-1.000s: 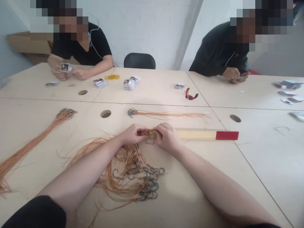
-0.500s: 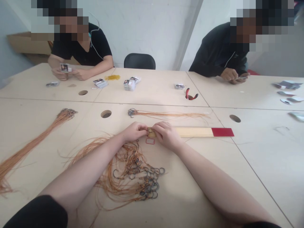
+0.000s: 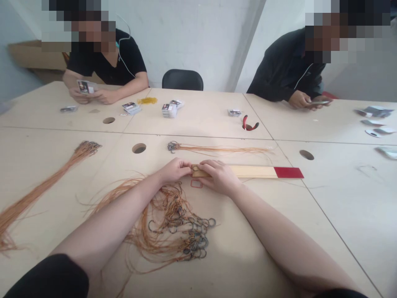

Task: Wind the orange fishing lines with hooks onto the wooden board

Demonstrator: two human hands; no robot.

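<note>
A long flat wooden strip [image 3: 252, 171] with a red right end lies crosswise in front of me. My left hand [image 3: 175, 171] is closed in a pinch at its left end; what the fingertips hold is too small to make out. Fingers of my right hand [image 3: 218, 176] are closed over the strip near that same end. Just below the fingers is a small red-edged label [image 3: 196, 183]. Under and beside my left forearm spreads a tangled heap of dark fishing hooks [image 3: 195, 240] on orange lines [image 3: 139, 231].
A straight bundle of hooked lines [image 3: 217, 149] lies beyond the strip, another bundle [image 3: 52, 186] at left. Farther off are red-handled pliers [image 3: 249, 124] in a table hole, stacked small packs [image 3: 169, 109] and yellow bands [image 3: 147, 100]. Two people sit opposite, holding things.
The strip has shifted slightly left. My right hand's fingers have moved a little, the lower ones now showing below the strip's edge. My left hand stays at the strip's left end.
</note>
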